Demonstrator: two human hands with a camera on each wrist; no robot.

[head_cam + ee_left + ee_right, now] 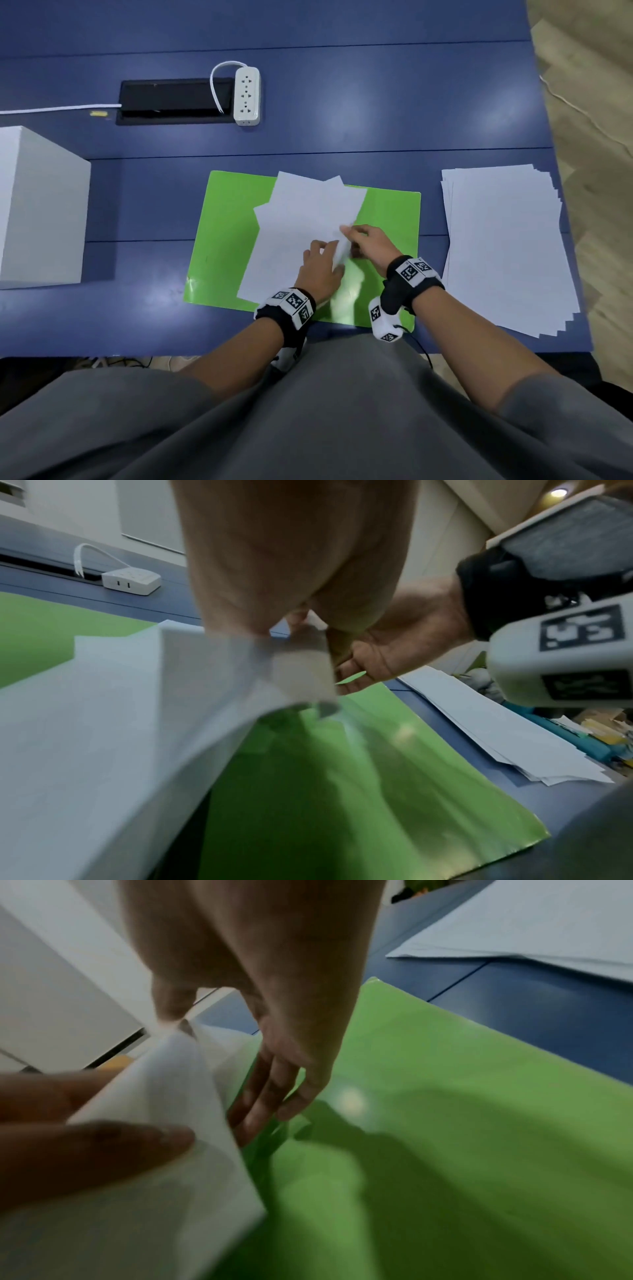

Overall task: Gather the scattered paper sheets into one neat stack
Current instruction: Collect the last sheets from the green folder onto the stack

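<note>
Green plastic, a glossy mat [222,240], lies flat on the blue desk [376,102] right in front of the person, and on it sit a few white paper sheets [301,219], overlapped and skewed so that their far corners fan out unevenly. The left hand [320,270] rests on the sheets near their right edge with its fingers [103,1137] laid fairly straight against the paper. The right hand [371,245] meets it from the right: thumb and forefinger pinch the lifted right edge of the sheets, which curls up off the mat, while the other fingers [274,1096] hang loosely spread, pointing down toward the green surface. The wrist views are blurred, so how many sheets are in the pinch cannot be told.

Well apart on the right end of the desk lies a second pile of paper [507,246], its edges stepped and not squared. A white box [37,209] stands at the left edge. Farther back, a white power strip [247,96] lies beside a black cable tray [171,101] set into the desk, its cord looping into the tray.
</note>
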